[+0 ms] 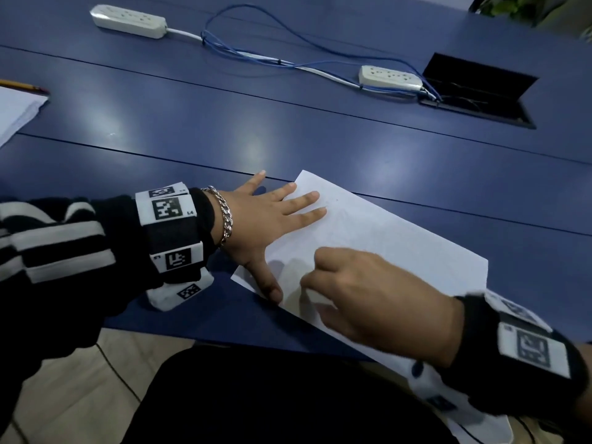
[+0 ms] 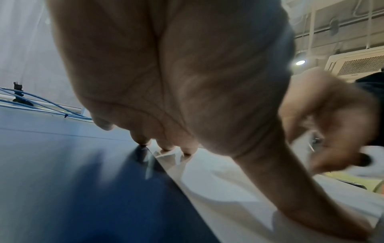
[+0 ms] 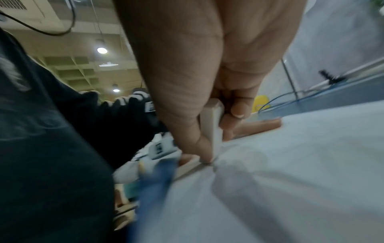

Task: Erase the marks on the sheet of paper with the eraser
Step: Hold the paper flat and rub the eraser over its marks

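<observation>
Head view: right hand (image 1: 378, 296) pinches the eraser (image 3: 214, 129) upright on the paper (image 1: 400, 238), lower centre of frame, just beside the left hand (image 1: 256, 219), fingers (image 1: 307, 200) spread flat on the sheet's left edge on the desk (image 1: 192, 129).

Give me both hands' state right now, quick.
Left hand: open, fingers spread flat, pressing on the sheet of paper.
Right hand: closed, pinching the eraser against the paper.

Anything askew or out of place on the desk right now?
The white sheet of paper lies skewed on the blue table, its near corner hanging past the table edge. Otherwise fine: left hand presses it flat, right hand pinches the white eraser.
</observation>
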Tool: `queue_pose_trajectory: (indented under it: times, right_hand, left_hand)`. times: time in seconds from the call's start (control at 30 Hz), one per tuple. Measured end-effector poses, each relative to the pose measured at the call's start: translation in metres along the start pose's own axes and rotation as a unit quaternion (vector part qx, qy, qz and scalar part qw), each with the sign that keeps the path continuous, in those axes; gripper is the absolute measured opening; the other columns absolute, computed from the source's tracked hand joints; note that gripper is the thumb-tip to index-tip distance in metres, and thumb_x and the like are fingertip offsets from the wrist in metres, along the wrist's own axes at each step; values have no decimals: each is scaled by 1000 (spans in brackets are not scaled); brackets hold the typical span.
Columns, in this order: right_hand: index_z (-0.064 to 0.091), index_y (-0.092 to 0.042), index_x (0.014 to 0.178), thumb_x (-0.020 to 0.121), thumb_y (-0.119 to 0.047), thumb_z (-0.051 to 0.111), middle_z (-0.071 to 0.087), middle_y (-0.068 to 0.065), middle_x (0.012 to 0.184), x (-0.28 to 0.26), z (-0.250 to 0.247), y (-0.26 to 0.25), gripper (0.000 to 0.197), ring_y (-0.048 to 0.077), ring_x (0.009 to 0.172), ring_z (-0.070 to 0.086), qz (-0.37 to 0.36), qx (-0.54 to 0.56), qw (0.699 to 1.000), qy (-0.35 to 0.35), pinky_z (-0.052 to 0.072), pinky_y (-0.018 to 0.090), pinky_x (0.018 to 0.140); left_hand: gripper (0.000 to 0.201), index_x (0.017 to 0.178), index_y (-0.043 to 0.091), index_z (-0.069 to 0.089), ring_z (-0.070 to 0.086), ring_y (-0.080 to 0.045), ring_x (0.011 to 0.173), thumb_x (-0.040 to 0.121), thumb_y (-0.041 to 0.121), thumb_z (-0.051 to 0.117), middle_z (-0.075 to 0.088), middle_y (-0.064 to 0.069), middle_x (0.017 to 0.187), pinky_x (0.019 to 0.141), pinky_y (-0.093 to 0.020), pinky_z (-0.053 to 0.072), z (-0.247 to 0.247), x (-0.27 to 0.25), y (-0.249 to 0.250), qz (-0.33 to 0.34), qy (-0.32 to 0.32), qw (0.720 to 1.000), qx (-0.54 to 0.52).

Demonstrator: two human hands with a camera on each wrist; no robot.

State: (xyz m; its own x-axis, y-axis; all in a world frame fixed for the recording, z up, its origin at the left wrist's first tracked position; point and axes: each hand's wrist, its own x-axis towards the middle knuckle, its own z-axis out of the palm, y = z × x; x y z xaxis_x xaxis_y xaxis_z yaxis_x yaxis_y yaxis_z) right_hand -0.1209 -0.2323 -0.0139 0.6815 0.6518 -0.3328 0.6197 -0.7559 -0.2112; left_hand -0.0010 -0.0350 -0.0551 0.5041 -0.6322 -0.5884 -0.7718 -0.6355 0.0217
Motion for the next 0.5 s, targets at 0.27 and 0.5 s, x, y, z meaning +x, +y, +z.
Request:
queue_pose_trajectory:
  times: [0.27,0.5]
  right_hand:
    - [65,-16,91,86,-27,49,53,2,88,6,2,3,20,26,76,57,17,-15,997,71,48,37,68]
    - [66,-17,95,85,-31,59,50,0,90,15,-11,37,19,26,83,57,83,-16,992,92,47,38,74]
  left_hand:
    - [154,157,39,-33,-26,-24,158,53,102,61,-40,13,165,120,-73,-13,0,0,2,-3,3,1000,0]
    - [154,157,40,-33,-26,-22,158,54,99,65,-40,16,165,120,-70,-16,-1,-2,3,-5,2,1000,-9]
